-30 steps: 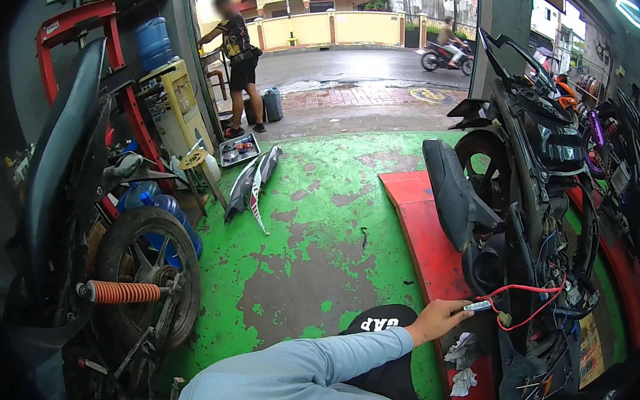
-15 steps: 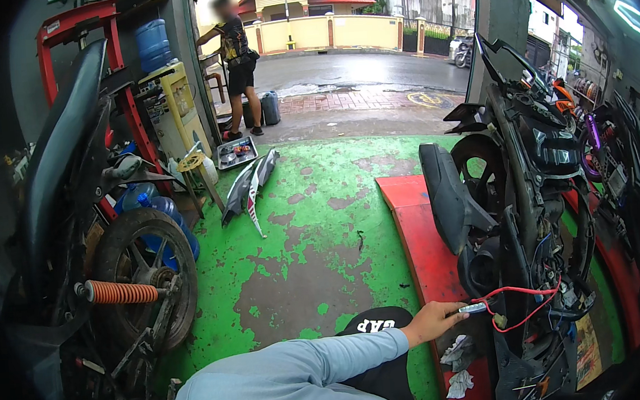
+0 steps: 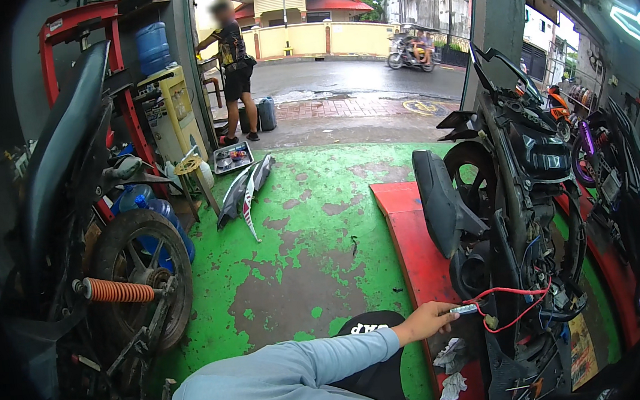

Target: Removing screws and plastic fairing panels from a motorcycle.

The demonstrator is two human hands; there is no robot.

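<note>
My left hand (image 3: 426, 322), in a light blue sleeve, reaches in from the lower left. Its fingers close around a small silvery, oblong piece (image 3: 464, 310) whose exact kind I cannot make out. Near that piece, a red wire (image 3: 509, 290) loops over to the stripped motorcycle (image 3: 517, 222) on the right, and a pale connector (image 3: 490, 322) lies along the loop. Exposed wiring shows on the motorcycle beside the loop. My right hand is not in view. Black cloth with white lettering (image 3: 375, 326) shows beyond my forearm.
The motorcycle stands by a red platform (image 3: 405, 231); crumpled rags (image 3: 451, 370) lie near my hand. At left is another motorcycle's wheel (image 3: 142, 274) with an orange spring (image 3: 120, 292). Loose fairing panels (image 3: 248, 190) rest on the green floor. A person (image 3: 234, 64) stands at the doorway.
The view has shifted slightly. My left hand still grips the silvery piece near the motorcycle. A three-wheeled vehicle has come into view on the street.
</note>
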